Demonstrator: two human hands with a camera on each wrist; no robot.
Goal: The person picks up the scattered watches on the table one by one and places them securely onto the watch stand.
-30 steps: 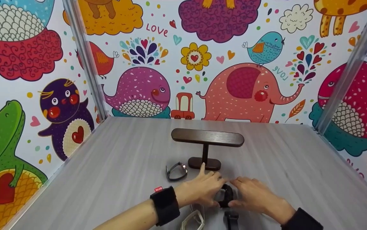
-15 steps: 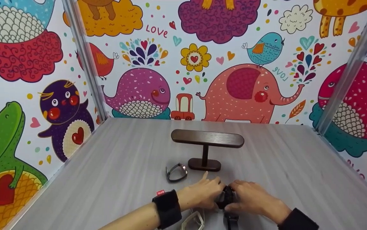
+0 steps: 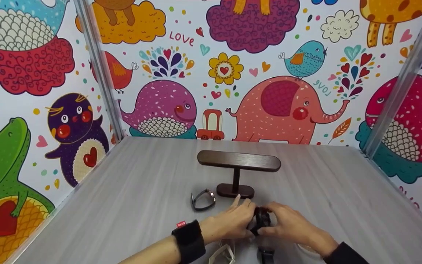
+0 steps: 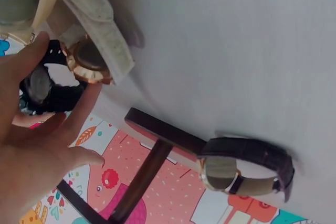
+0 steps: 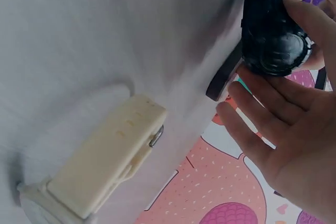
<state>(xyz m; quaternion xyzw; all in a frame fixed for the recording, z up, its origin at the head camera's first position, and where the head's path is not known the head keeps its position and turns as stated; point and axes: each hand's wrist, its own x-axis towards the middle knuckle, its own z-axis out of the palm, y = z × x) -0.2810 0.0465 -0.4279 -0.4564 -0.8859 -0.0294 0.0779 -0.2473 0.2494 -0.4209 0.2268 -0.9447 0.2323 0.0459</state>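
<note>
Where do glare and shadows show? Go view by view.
Head view: a faint sheen atop the dark stand; left wrist view: soft shadow beside the white strap; right wrist view: pale reflection on the black watch, curved shadow beside the cream strap.

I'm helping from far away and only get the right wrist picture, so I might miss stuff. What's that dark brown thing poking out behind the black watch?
Observer: It looks like part of a T-shaped stand; the head view shows it whole.

Operator: Oh! Is the other hand holding the black watch too?

Observer: Yes, the left wrist view shows the left hand with its thumb and fingers around it.

Operator: Is there another watch near the stand that I can't see?

Observer: Yes, in the head view a dark-strapped watch sits on the table just left of the stand's base.
</note>
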